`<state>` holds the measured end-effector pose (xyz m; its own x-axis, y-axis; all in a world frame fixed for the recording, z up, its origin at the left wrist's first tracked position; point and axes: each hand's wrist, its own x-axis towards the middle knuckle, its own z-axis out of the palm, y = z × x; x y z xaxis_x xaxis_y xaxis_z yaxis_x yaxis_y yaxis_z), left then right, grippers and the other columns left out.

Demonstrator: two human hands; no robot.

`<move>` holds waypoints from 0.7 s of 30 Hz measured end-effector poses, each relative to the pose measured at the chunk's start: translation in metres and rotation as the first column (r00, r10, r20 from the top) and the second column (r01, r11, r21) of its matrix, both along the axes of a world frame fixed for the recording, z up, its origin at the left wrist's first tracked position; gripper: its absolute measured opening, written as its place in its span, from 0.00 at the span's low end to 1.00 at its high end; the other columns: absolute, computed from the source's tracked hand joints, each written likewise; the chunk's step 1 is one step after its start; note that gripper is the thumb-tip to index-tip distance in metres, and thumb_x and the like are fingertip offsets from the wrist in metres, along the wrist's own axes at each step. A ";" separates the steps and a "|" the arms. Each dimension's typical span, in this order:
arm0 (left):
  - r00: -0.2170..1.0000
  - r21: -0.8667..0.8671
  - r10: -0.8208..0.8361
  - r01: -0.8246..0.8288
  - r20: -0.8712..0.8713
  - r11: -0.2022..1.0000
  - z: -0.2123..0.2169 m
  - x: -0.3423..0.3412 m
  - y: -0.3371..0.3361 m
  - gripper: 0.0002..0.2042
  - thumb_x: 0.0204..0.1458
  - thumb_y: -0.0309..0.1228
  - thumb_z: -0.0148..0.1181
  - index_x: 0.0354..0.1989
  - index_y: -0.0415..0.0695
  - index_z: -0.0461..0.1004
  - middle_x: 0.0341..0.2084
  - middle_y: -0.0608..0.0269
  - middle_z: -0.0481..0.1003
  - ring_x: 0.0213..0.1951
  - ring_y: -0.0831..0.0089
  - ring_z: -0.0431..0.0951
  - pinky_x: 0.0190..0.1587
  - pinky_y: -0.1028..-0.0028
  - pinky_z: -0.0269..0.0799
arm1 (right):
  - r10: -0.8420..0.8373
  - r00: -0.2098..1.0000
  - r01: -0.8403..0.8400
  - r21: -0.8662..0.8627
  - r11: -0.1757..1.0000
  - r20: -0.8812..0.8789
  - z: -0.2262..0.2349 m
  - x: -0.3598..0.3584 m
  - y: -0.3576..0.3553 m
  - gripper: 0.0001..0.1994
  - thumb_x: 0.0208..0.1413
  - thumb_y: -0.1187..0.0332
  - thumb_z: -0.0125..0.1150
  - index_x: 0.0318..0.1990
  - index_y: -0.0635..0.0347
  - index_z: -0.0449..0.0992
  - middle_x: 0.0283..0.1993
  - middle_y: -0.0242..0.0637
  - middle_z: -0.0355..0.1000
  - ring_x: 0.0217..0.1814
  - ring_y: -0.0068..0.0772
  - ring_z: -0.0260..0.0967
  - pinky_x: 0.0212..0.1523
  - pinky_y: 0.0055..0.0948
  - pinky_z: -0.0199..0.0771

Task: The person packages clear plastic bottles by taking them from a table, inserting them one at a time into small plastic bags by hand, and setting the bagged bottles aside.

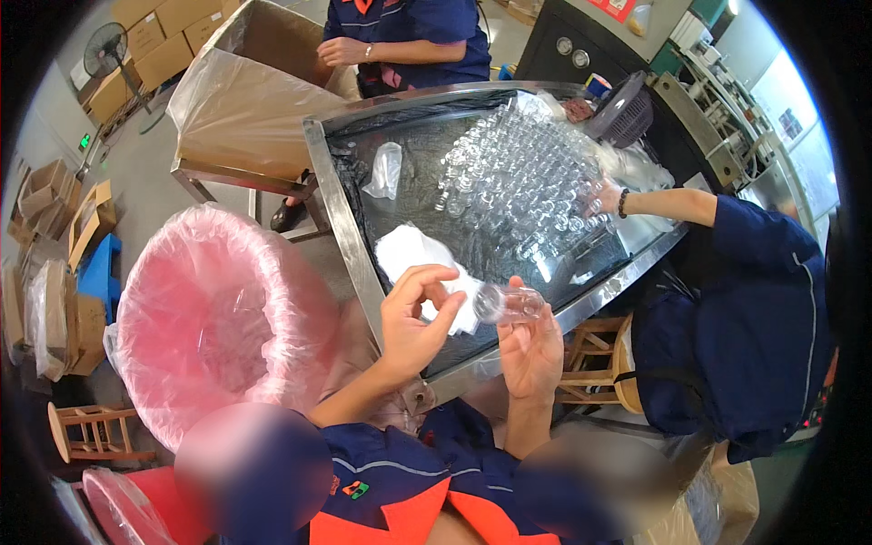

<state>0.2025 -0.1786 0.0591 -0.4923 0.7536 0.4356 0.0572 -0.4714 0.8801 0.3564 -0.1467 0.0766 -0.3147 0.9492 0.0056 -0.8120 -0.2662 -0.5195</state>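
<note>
Over the near edge of the table (590, 307), my right hand (530, 356) holds a clear cylindrical container (498, 304), lying on its side across the fingers. Its round end points toward my left hand (413, 320). That hand is bent, with thumb and forefinger curved and a gap between their tips; nothing shows in it. Behind both hands lies a crumpled white cloth or paper (411, 252). Many similar clear pieces (522, 173) cover the dark tabletop farther back. A separate clear piece (386, 170) lies at the table's far left.
A pink-lined bin (145, 331) stands at my left, behind it a large lined carton (241, 118). A co-worker's hand (601, 195) reaches into the clear pieces from the right. Another person (409, 45) stands beyond the table. A dark fan (625, 113) sits at the back right.
</note>
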 end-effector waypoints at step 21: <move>0.926 0.058 -0.208 0.237 -0.315 0.970 -0.001 -0.015 0.008 0.23 0.42 0.14 0.60 0.51 0.42 0.76 0.48 0.56 0.75 0.36 0.77 0.75 0.35 0.80 0.71 | -0.924 0.153 -0.316 0.903 0.291 0.351 -0.005 -0.023 0.019 0.13 0.51 0.82 0.60 0.45 0.69 0.74 0.51 0.52 0.67 0.53 0.47 0.69 0.51 0.39 0.73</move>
<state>0.1872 -0.1705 0.0579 -0.1490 0.7770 0.6116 0.1995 -0.5822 0.7882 0.3336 -0.1274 0.0713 -0.3537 0.5654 0.7451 0.4461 0.8021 -0.3970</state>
